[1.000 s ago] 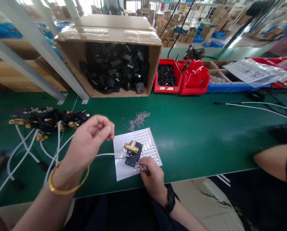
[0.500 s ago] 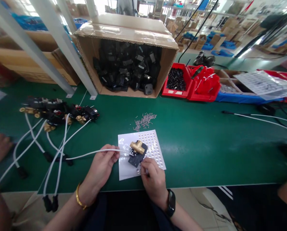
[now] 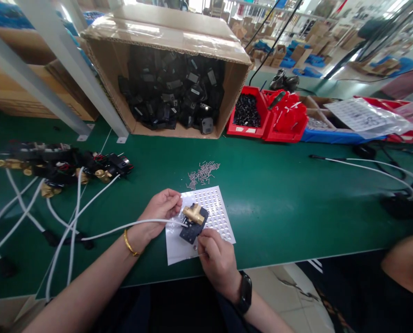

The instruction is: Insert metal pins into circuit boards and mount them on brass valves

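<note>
A brass valve fitting (image 3: 193, 214) on a black housing (image 3: 190, 233) rests, tilted, on a white sheet of small round clear stickers (image 3: 216, 203). A white cable (image 3: 137, 223) runs from it to the left, passing by my left wrist. My left hand (image 3: 165, 207) is closed, its thumb and fingertips together at the sheet's upper left edge; what they pinch is hidden. My right hand (image 3: 216, 254) pinches at the housing's lower right corner, and something too small to name may be between its fingers. A small round piece (image 3: 195, 248) shows beside these fingertips.
Loose screws (image 3: 203, 174) lie beyond the sheet. A carton (image 3: 239, 92) of black housings stands behind, with red bins (image 3: 247, 131) to its right. Several assembled valves (image 3: 59, 162) with white cables lie at left. Another person's arm (image 3: 405, 261) is at the right edge.
My left hand has moved from the cable up to the sheet's upper left edge. My right hand stays at the housing's corner. The view has shifted slightly.
</note>
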### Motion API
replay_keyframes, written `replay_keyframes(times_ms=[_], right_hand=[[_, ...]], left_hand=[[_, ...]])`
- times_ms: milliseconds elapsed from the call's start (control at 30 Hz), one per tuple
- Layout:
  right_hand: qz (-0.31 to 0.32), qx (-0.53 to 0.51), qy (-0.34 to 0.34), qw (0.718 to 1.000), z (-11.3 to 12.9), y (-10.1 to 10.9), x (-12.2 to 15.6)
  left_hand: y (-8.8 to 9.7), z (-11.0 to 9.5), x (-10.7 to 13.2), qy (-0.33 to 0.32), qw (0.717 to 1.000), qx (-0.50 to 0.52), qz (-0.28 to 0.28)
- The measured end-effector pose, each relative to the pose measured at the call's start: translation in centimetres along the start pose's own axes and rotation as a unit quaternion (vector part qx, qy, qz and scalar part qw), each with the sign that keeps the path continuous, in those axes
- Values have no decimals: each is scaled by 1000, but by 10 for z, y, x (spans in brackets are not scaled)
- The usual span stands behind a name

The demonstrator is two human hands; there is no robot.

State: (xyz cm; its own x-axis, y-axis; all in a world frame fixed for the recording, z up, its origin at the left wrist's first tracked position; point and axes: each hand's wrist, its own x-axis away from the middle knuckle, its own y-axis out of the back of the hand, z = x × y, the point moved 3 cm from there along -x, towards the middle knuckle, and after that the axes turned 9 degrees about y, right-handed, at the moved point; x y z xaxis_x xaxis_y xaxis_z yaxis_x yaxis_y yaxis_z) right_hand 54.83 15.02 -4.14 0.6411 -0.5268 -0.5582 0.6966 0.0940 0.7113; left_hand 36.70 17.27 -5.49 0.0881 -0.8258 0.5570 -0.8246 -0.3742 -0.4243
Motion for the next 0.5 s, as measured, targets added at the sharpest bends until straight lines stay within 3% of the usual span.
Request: replay_keyframes(times_ms=[167,367,500], right_hand=[[-27,-45,-33,998,-2,-3,1],[-8,18,-6,1000,4,-5,-4],[-12,71,4,997,7,-4,-7]], left_hand=[[-7,-8,-11,-58,994,-91,-20],[-17,-16,-20,-46,963,-260,57],[-9,-15,-24,-30,924,-371,89]])
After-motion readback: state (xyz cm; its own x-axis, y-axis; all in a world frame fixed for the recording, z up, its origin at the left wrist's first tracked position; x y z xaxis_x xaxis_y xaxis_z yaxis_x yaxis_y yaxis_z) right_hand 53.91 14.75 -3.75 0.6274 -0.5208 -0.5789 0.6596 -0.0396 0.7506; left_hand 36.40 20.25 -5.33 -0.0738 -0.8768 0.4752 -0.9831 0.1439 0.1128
